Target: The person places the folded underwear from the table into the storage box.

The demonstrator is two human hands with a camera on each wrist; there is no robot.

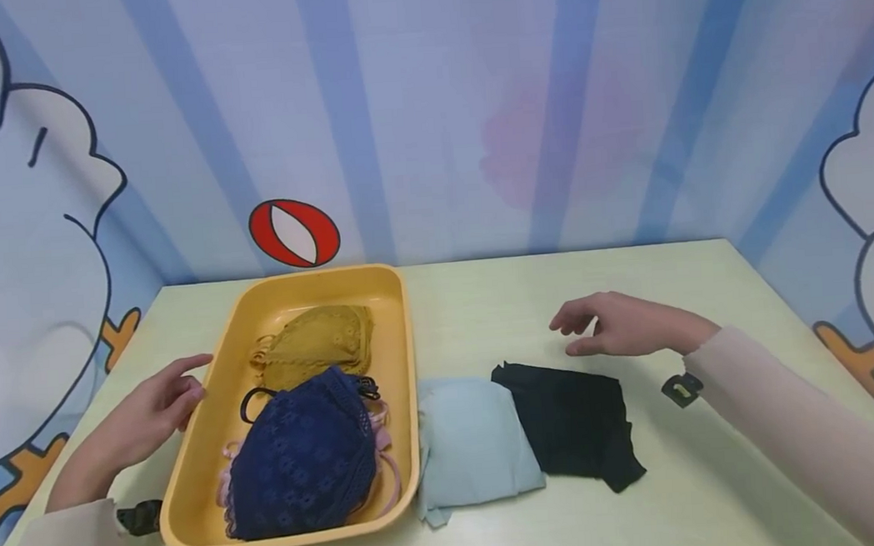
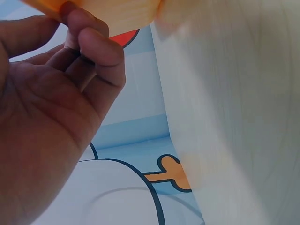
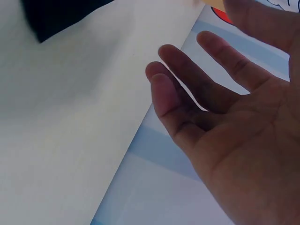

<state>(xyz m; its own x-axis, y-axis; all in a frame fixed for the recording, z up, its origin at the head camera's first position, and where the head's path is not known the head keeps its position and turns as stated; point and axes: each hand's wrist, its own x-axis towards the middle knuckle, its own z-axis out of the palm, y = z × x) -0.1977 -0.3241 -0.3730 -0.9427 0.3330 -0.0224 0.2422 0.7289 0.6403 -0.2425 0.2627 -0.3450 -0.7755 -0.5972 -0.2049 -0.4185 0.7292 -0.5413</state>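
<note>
In the head view, my left hand (image 1: 148, 412) is at the left side of a yellow plastic tray (image 1: 407, 325). Its loosely bent fingers (image 2: 101, 47) are right at the tray's rim in the left wrist view. Inside lie a mustard lace bra (image 1: 317, 343) and a navy lace bra (image 1: 298, 457), with pink straps (image 1: 382, 439) showing from under the navy one. My right hand (image 1: 628, 324) hovers above the table behind a folded black garment (image 1: 570, 423), its fingers relaxed and holding nothing. Between tray and black garment lies a folded light blue garment (image 1: 477, 442).
Everything rests on a pale wooden table (image 1: 484, 312). A blue striped backdrop (image 1: 442, 114) with cartoon figures and a red-and-white ball print (image 1: 294, 232) stands behind it. The light blue garment sits right along the tray's right side.
</note>
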